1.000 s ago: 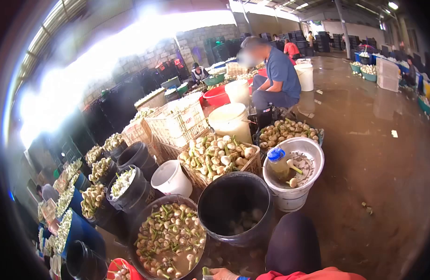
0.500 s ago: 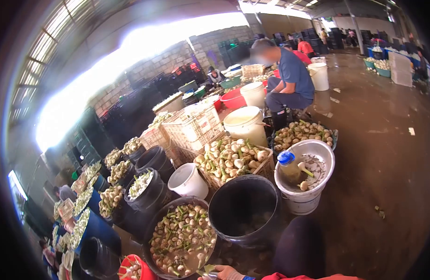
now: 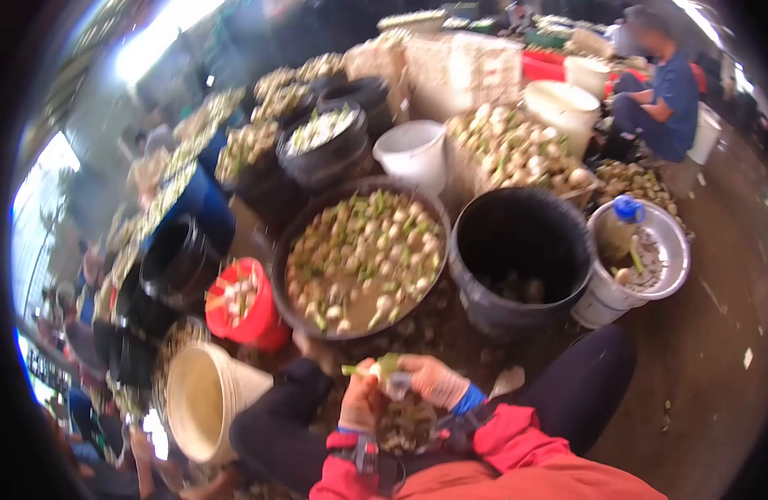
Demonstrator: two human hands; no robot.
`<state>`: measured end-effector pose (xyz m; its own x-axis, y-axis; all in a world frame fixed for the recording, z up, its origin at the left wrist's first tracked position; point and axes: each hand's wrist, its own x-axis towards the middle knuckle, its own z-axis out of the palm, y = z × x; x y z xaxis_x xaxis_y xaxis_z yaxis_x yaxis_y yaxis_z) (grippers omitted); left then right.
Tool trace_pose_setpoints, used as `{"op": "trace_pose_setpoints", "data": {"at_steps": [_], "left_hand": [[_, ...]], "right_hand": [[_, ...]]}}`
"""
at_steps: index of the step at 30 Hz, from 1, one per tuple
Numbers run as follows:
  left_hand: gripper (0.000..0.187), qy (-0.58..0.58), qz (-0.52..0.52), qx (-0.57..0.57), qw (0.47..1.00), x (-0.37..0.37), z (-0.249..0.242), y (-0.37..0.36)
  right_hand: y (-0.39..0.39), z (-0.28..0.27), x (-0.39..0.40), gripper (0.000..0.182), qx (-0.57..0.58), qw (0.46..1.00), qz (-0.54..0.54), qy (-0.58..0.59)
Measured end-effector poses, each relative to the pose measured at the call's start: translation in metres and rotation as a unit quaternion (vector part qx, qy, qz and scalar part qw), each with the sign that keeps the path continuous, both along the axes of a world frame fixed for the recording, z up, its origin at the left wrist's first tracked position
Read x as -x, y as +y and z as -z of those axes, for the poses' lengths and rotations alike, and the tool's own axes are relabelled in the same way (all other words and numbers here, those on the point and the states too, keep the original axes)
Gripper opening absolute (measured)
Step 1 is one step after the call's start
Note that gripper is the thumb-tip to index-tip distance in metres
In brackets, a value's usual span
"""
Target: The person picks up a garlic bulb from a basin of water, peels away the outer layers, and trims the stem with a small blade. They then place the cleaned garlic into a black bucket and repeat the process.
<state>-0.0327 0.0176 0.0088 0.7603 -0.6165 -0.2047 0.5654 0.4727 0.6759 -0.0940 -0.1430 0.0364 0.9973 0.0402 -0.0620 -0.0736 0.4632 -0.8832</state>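
Both my hands meet above my lap, around a garlic bulb [image 3: 387,365] with a green stem that pokes out to the left. My left hand [image 3: 363,400] is closed on the bulb, its thumb up against it. My right hand [image 3: 436,382] is closed at the bulb's right side, with something pale and greyish at its fingertips, too blurred to name. Just beyond my hands stands a wide dark tub [image 3: 296,321] of water holding many garlic bulbs [image 3: 363,250]. Scraps [image 3: 407,427] lie below my hands.
A black bucket [image 3: 475,304] stands right of the tub, beside a grey-white bucket [image 3: 680,262] with a blue-capped bottle [image 3: 624,225]. To the left are a red bucket [image 3: 271,321] and a cream bucket [image 3: 225,400]. A person [image 3: 671,108] sits at the back right.
My view has swung down and left, bringing both hands and my lap into sight. Earlier, only one hand with a greenish piece showed at the bottom edge.
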Motion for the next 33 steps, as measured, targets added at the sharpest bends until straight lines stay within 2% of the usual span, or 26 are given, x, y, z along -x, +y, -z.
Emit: {"op": "trace_pose_setpoints", "data": {"at_steps": [1,3,5,6,7,8,9,10,11,12,13,14,19,23,25,27,28,29,30,31,33], "left_hand": [[0.038,0.029,-0.028,0.0,0.999,0.003,-0.006,0.004],[0.038,0.037,-0.008,0.087,0.995,0.002,-0.017,0.007],[0.039,0.073,-0.023,0.099,0.992,0.001,-0.022,0.01],[0.039,0.07,-0.038,0.091,0.993,0.002,-0.024,0.009],[0.038,0.068,-0.053,0.084,0.993,0.002,-0.024,0.008],[0.041,0.084,-0.065,0.088,0.99,0.002,-0.024,0.006],[0.041,0.088,-0.067,0.087,0.99,0.001,-0.02,0.006],[0.039,0.069,-0.08,0.055,0.993,0.0,-0.013,0.006],[0.038,0.05,-0.093,0.023,0.994,0.0,-0.008,0.006],[0.04,0.054,-0.116,-0.029,0.991,0.001,-0.013,0.002],[0.04,0.057,-0.116,-0.03,0.991,0.0,-0.008,0.003],[0.04,0.056,-0.104,-0.04,0.992,-0.003,-0.002,0.004],[0.038,0.004,-0.114,-0.128,0.985,0.0,0.006,-0.001],[0.04,-0.02,-0.136,-0.144,0.98,0.004,0.011,-0.003],[0.043,-0.115,-0.119,-0.24,0.957,0.004,0.012,-0.005],[0.046,-0.139,-0.126,-0.262,0.947,0.007,0.016,-0.006],[0.049,-0.24,-0.122,-0.349,0.898,0.007,0.022,-0.005],[0.051,-0.336,-0.117,-0.429,0.83,0.008,0.026,-0.004],[0.051,-0.336,-0.116,-0.429,0.83,0.008,0.027,-0.003],[0.051,-0.347,-0.117,-0.43,0.825,0.007,0.028,-0.003],[0.052,-0.369,-0.119,-0.431,0.815,0.006,0.029,-0.001]], "right_hand": [[0.001,0.005,-0.003,0.023,0.015,0.997,0.059,-0.041],[-0.009,0.019,-0.008,0.024,-0.081,0.985,0.137,0.069],[-0.022,0.056,-0.025,0.025,-0.198,0.941,0.245,0.123],[-0.032,0.071,-0.025,0.027,-0.124,0.932,0.285,0.189],[-0.032,0.071,-0.023,0.029,0.004,0.943,0.26,0.207],[-0.026,0.088,-0.023,0.03,0.239,0.927,0.257,0.134],[-0.018,0.092,-0.024,0.032,0.46,0.854,0.238,0.051],[-0.008,0.096,-0.024,0.032,0.346,0.91,0.224,0.041],[-0.001,0.072,-0.022,0.036,0.348,0.918,0.19,0.028],[0.005,0.053,-0.021,0.037,0.252,0.951,0.175,0.031],[0.011,0.039,-0.02,0.038,0.153,0.974,0.16,0.035],[0.017,0.03,-0.021,0.042,0.129,0.975,0.172,0.053],[0.025,0.041,-0.024,0.044,0.133,0.978,0.154,0.054],[0.028,0.038,-0.025,0.044,0.133,0.974,0.166,0.081],[0.029,0.039,-0.025,0.044,0.113,0.974,0.171,0.094],[0.03,0.038,-0.024,0.046,0.171,0.966,0.183,0.066],[0.03,0.041,-0.024,0.046,0.171,0.966,0.183,0.066],[0.03,0.046,-0.024,0.045,0.285,0.937,0.2,0.019],[0.029,0.046,-0.023,0.043,0.394,0.893,0.214,-0.028],[0.027,0.047,-0.023,0.043,0.394,0.893,0.215,-0.029],[0.022,0.046,-0.023,0.04,0.303,0.938,0.165,0.044]]}}
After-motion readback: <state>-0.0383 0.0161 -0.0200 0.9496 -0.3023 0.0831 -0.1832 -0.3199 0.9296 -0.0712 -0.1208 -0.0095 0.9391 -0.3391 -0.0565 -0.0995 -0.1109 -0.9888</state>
